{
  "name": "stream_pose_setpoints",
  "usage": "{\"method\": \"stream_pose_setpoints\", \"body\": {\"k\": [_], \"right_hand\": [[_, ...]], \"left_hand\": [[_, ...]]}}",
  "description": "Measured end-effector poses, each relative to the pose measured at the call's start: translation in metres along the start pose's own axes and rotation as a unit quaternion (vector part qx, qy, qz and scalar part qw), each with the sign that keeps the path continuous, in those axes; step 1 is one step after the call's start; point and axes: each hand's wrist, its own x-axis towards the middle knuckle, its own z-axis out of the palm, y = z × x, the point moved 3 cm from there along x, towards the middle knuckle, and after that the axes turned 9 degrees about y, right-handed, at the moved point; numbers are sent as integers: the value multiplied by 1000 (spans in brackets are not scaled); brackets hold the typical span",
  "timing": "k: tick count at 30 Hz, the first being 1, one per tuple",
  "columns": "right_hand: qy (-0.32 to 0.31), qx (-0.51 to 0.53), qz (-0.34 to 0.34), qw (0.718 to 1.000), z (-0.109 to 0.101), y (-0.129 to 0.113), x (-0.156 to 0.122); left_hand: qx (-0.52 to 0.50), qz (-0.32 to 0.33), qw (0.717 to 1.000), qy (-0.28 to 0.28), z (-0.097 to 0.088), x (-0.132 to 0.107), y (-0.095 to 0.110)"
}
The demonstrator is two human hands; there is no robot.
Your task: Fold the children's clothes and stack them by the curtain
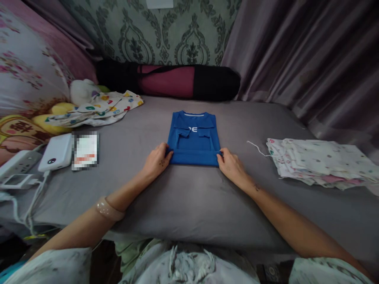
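Note:
A blue T-shirt (194, 142) lies on the grey bed sheet in front of me, its sides and sleeves folded inward and its near end turned up in a flat band. White letters show in part below the collar, which points away from me. My left hand (157, 159) pinches the left end of the band between thumb and fingers. At the opposite end, my right hand (231, 162) grips the band's right corner the same way. Both hands are closed on the cloth.
Folded patterned clothes (322, 161) are stacked at right, a white cord trailing from them. To the left are a power bank (56, 153), a power strip (19, 165) with cables, a blurred-out flat item (85, 150) and a patterned garment (103, 108). A long black-and-maroon bag (167, 81) lies along the wall.

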Motion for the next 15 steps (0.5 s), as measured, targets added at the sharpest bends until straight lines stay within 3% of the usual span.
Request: {"method": "stream_pose_setpoints", "body": {"k": [4, 8, 11, 15], "right_hand": [[25, -33, -36, 998, -13, -13, -5], [71, -44, -159, 984, -17, -41, -15], [11, -21, -248, 968, -9, -60, -23], [-45, -7, -277, 960, 0, -72, -25]], "left_hand": [[40, 87, 995, 42, -12, -7, 16], [59, 187, 980, -23, -12, -20, 42], [66, 229, 969, -68, -6, -29, 57], [67, 238, 965, -85, 2, -30, 58]]}}
